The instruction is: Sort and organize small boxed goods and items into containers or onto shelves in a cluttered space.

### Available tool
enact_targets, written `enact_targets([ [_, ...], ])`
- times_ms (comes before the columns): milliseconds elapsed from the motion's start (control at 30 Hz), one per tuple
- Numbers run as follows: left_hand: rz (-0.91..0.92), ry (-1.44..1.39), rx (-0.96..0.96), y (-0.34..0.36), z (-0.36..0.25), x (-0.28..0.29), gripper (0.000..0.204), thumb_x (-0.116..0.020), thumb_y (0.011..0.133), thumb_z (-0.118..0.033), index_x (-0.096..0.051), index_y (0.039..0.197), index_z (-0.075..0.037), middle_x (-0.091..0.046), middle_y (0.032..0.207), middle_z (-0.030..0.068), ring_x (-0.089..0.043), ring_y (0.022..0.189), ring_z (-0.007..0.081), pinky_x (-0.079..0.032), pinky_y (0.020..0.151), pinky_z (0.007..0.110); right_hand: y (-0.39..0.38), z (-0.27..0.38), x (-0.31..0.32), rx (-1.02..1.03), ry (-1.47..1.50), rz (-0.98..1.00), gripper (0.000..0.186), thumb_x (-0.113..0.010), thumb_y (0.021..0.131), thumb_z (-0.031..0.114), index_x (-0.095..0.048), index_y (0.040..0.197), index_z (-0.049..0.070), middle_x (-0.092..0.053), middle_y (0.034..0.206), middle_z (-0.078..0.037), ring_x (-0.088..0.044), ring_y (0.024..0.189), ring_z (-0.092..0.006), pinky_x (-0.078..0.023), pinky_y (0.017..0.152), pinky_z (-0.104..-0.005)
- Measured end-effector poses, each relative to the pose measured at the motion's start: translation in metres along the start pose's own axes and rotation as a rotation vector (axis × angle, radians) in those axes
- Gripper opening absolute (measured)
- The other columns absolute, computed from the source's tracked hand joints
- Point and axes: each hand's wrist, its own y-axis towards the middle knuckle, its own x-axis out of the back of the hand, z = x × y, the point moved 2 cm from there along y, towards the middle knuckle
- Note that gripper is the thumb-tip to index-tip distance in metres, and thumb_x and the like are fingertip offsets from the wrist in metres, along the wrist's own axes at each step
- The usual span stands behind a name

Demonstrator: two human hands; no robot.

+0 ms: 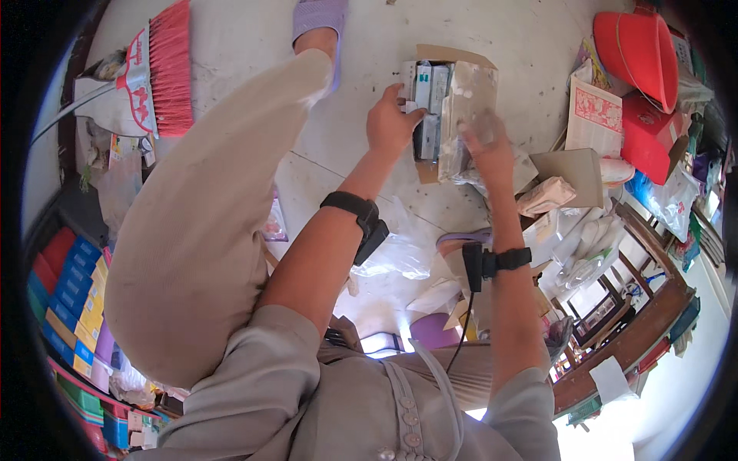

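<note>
The cardboard box [450, 58] lies open on the pale concrete floor [231, 31], packed with small upright cartons in white, blue and dark tones, and we have both hands on it. Our left hand [390, 123] grips the near left side of the row, thumb and fingers closed narrowly around the edge of one small carton [423, 86]. Our right hand [490, 147] holds a sheet of clear plastic wrap [470, 100] that covers the right half of the box; the fingers are blurred, so we cannot tell how tightly they close, only that the wrap is bunched under them. The box's brown flap stands just beyond our fingertips.

Each wrist carries a black band [361, 211] with a small device, and a thin cable hangs from the right one. Just right of our right hand sit a flat piece of cardboard [573, 169] and a folded beige cloth [544, 196]. Well beyond that hand to the right are a red plastic bucket [638, 50] and a red box [649, 134]. Far to the left of our left hand a red-bristled broom [165, 69] lies on the floor. Below our left wrist a crumpled clear plastic bag [396, 257] rests on the concrete. Our beige trouser leg [200, 215] stretches past the left hand toward a purple slipper [319, 17].
</note>
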Motion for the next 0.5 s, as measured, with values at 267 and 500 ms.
enact_targets([
  [267,-0.011,-0.136,0.033,0.014,0.038,-0.001,0.026,-0.065,0.080,-0.018,-0.068,0.102,-0.004,-0.069,0.083,0.0190,-0.069,0.078,0.0323,-0.054,0.073,0.040,-0.014,0.045,-0.006,0.036,-0.105,0.048,0.096,-0.079,0.068,0.056,-0.046,0.134,-0.006,-0.049,0.137,-0.026,-0.052,0.124,-0.0384,-0.044,0.101,-0.0415],
  [500,0.073,-0.184,-0.011,0.016,0.030,-0.004,0.035,-0.066,0.080,-0.017,-0.064,0.112,-0.003,-0.070,0.087,0.0175,-0.070,0.075,0.0273,-0.055,0.068,0.036,-0.014,0.031,-0.019,0.113,-0.010,-0.041,0.096,-0.082,0.067,0.050,-0.042,0.137,-0.002,-0.040,0.144,-0.026,-0.049,0.126,-0.0393,-0.044,0.101,-0.0434],
])
